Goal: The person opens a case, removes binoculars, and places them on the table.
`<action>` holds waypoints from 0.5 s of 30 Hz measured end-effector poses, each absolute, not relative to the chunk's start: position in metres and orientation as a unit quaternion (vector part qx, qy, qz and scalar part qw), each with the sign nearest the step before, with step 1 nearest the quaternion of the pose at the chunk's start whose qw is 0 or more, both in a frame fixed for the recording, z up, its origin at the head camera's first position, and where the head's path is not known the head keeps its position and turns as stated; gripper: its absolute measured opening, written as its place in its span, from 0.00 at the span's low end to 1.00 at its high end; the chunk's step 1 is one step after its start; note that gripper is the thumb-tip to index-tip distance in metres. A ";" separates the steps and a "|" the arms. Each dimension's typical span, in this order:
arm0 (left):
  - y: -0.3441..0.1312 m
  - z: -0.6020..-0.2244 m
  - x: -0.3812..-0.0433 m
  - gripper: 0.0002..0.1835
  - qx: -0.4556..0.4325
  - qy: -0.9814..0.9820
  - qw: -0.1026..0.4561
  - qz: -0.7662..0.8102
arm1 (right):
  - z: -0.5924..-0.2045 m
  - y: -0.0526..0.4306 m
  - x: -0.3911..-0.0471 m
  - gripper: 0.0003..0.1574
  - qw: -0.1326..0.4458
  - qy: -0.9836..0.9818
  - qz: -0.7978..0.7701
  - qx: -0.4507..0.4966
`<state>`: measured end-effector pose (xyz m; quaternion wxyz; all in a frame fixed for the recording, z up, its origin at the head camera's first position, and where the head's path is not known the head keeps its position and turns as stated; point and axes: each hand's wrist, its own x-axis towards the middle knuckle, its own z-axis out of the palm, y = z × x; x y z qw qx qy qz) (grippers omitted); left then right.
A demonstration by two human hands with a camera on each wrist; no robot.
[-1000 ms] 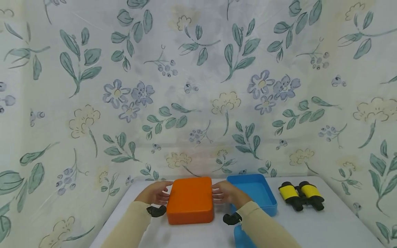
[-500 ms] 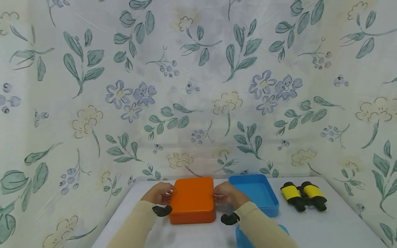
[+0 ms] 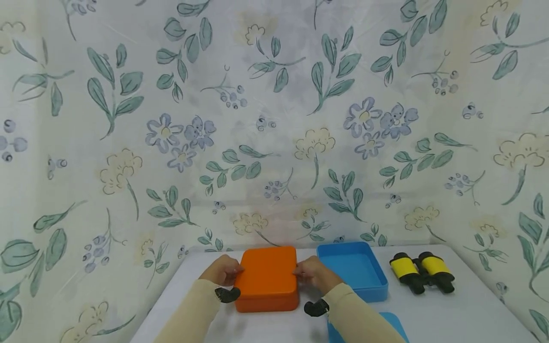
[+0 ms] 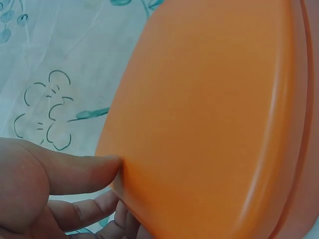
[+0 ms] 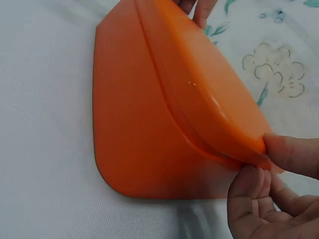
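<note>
A closed orange box (image 3: 268,271) sits on the white table, its lid (image 5: 214,84) meeting the box body along a seam that shows in the right wrist view. My left hand (image 3: 223,270) is at the left side, where the thumb presses on the lid's edge and the fingers curl below it in the left wrist view. On the opposite side my right hand (image 3: 317,274) pinches the lid's rim, thumb on top and bent fingers (image 5: 249,186) under the edge near a corner. The inside of the box is hidden.
Behind my right hand stands an open, shallow blue box (image 3: 373,294). Part of a second blue piece (image 3: 392,324) shows beyond my right sleeve. Yellow and black binoculars (image 3: 403,267) lie at the right. A flower-patterned cloth (image 3: 274,143) hangs behind the table.
Both hands have come in against the sides of the orange box, and their loosely spread fingers have closed on the lid's edges. The box stays in place; the view has shifted slightly.
</note>
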<state>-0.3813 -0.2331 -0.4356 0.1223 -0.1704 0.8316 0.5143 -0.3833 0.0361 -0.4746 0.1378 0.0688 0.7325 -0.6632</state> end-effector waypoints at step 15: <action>-0.241 -0.445 -0.388 0.12 -0.176 0.792 0.140 0.567 | -0.481 0.044 -0.391 0.27 0.162 0.697 -0.697 0.050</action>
